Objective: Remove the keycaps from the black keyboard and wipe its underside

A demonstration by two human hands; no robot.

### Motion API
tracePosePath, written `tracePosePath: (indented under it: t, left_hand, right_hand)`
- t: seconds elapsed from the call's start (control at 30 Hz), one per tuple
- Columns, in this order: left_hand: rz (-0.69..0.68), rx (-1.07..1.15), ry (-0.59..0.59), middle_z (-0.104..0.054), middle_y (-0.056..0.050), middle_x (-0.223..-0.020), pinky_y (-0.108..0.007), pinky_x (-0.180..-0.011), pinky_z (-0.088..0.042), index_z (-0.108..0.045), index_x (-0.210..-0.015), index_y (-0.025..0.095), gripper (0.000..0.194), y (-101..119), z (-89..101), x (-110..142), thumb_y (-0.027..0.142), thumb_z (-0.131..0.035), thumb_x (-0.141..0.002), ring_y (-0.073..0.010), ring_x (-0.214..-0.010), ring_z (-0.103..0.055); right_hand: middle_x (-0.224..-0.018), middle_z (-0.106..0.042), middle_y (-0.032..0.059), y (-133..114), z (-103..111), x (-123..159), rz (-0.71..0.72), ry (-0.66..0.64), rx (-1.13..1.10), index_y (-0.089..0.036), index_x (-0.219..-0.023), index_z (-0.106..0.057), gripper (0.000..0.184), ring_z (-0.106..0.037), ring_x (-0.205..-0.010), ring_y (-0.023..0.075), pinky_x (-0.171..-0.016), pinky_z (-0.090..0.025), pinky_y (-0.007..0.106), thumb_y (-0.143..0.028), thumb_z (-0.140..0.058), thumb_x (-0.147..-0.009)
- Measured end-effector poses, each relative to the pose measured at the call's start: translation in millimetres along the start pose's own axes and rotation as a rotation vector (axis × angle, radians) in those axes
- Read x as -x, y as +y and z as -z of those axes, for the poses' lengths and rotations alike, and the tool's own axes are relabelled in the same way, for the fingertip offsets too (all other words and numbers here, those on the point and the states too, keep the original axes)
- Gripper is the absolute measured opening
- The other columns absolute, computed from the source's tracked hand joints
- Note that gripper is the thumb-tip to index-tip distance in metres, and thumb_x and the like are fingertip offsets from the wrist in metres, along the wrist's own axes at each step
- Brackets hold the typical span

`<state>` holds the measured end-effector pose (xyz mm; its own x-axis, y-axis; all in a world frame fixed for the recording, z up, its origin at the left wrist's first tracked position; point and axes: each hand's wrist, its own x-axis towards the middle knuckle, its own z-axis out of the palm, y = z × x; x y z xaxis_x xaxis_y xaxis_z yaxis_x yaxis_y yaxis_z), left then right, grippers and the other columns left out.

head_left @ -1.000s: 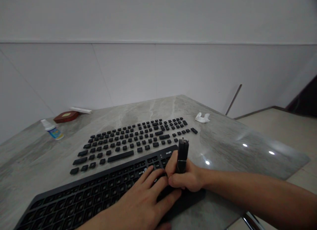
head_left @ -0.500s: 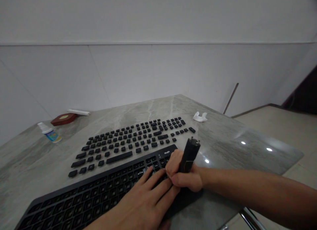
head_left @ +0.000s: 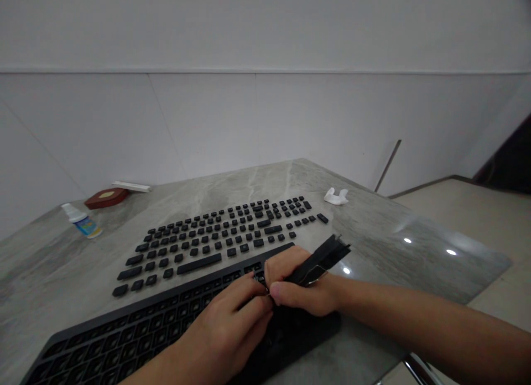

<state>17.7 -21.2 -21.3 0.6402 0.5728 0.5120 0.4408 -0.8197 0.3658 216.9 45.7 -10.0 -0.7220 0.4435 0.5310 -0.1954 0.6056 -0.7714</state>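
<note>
Right hand [head_left: 301,282] gripping black tool [head_left: 321,260], tilted, over keyboard base [head_left: 145,324] on tabletop [head_left: 373,241]. Left hand [head_left: 232,324], fingers bent, at right fingertips; whether it grips anything cannot be told. Loose keycaps [head_left: 199,264] in rows beyond base.

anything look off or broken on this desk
Yes: much of the keyboard shows bare sockets, and loose black keys lie on the desk behind it. Their neat rows look laid out rather than spilled. A crumpled white scrap sits off to the right. I see no clear breakage, but the hands hide part of the keyboard.
</note>
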Motion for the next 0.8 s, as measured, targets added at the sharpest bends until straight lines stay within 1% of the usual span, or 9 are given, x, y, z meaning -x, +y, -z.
tracePosePath:
  t: [0.07,0.2,0.27,0.3,0.37,0.43,0.53,0.63,0.8]
  left_hand:
    - [0.048,0.030,0.034,-0.064,-0.006,-0.106,-0.026,-0.086,-0.058,-0.059,-0.110,0.019,0.021,-2,-1.5,2,0.007,-0.046,-0.099,-0.0165,-0.096,-0.064]
    - [0.092,0.030,0.201,-0.065,-0.004,-0.100,-0.021,-0.079,-0.058,-0.056,-0.107,0.021,0.021,-7,-2.9,5,0.006,-0.044,-0.099,-0.0136,-0.089,-0.066]
    - [0.105,0.016,0.285,-0.066,-0.003,-0.098,-0.022,-0.077,-0.058,-0.058,-0.108,0.022,0.019,-8,-0.8,4,0.008,-0.050,-0.098,-0.0145,-0.089,-0.067]
    - [0.108,0.008,0.323,-0.067,-0.003,-0.096,-0.022,-0.076,-0.058,-0.059,-0.110,0.022,0.018,-8,0.9,3,0.010,-0.054,-0.098,-0.0150,-0.088,-0.067]
    - [0.094,0.005,0.384,-0.068,-0.002,-0.093,-0.022,-0.074,-0.059,-0.061,-0.113,0.023,0.019,-6,4.9,1,0.014,-0.060,-0.096,-0.0147,-0.086,-0.067]
    - [0.059,0.036,0.408,-0.070,-0.001,-0.092,-0.020,-0.075,-0.059,-0.060,-0.116,0.023,0.021,-4,8.1,0,0.014,-0.060,-0.097,-0.0133,-0.085,-0.068]
    - [0.010,0.096,0.409,-0.074,-0.001,-0.100,-0.019,-0.085,-0.059,-0.057,-0.120,0.022,0.024,-1,9.5,0,0.012,-0.057,-0.099,-0.0121,-0.093,-0.070]
    - [0.002,0.096,0.423,-0.074,-0.001,-0.102,-0.017,-0.087,-0.059,-0.056,-0.122,0.022,0.026,-1,8.4,1,0.011,-0.058,-0.098,-0.0114,-0.095,-0.071]
    - [0.014,0.088,0.389,-0.072,-0.002,-0.106,-0.019,-0.091,-0.058,-0.056,-0.123,0.021,0.034,-7,5.7,3,0.004,-0.055,-0.093,-0.0124,-0.099,-0.070]
  right_hand:
    - [-0.064,-0.053,0.0009,-3,-2,0,0.039,0.097,0.012,-0.018,-0.062,-0.055,0.033,-0.052,-0.063,0.0139,-0.063,-0.047,0.029,-0.033,-0.055,-0.092]
    - [-0.077,-0.059,0.0047,-13,-6,1,0.169,0.306,0.088,-0.018,-0.067,-0.058,0.029,-0.060,-0.080,0.0186,-0.075,-0.051,0.035,-0.027,-0.053,-0.094]
    - [-0.072,-0.060,0.0035,-16,-5,1,0.163,0.338,0.130,-0.018,-0.068,-0.057,0.030,-0.060,-0.076,0.0174,-0.073,-0.050,0.033,-0.025,-0.050,-0.096]
    - [-0.068,-0.058,0.0019,-16,-3,2,0.102,0.315,0.163,-0.018,-0.068,-0.057,0.031,-0.058,-0.069,0.0153,-0.068,-0.049,0.030,-0.026,-0.049,-0.097]
    - [-0.060,-0.053,-0.0021,-13,0,3,-0.078,0.215,0.216,-0.017,-0.068,-0.058,0.032,-0.050,-0.055,0.0107,-0.054,-0.041,0.024,-0.029,-0.052,-0.097]
    - [-0.056,-0.050,-0.0045,-7,1,3,-0.234,0.097,0.195,-0.016,-0.070,-0.059,0.031,-0.044,-0.050,0.0084,-0.048,-0.034,0.021,-0.034,-0.057,-0.095]
    - [-0.054,-0.050,-0.0054,3,-3,1,-0.289,0.022,0.026,-0.015,-0.070,-0.059,0.038,-0.044,-0.048,0.0076,-0.046,-0.034,0.020,-0.046,-0.061,-0.093]
    - [-0.053,-0.050,-0.0053,6,-7,-2,-0.301,0.009,-0.128,-0.015,-0.067,-0.057,0.046,-0.045,-0.048,0.0074,-0.047,-0.035,0.019,-0.054,-0.061,-0.092]
    - [-0.051,-0.052,-0.0064,5,-4,-5,-0.540,-0.021,-0.349,-0.015,-0.079,-0.058,0.047,-0.042,-0.045,0.0068,-0.044,-0.030,0.019,-0.061,-0.066,-0.085]
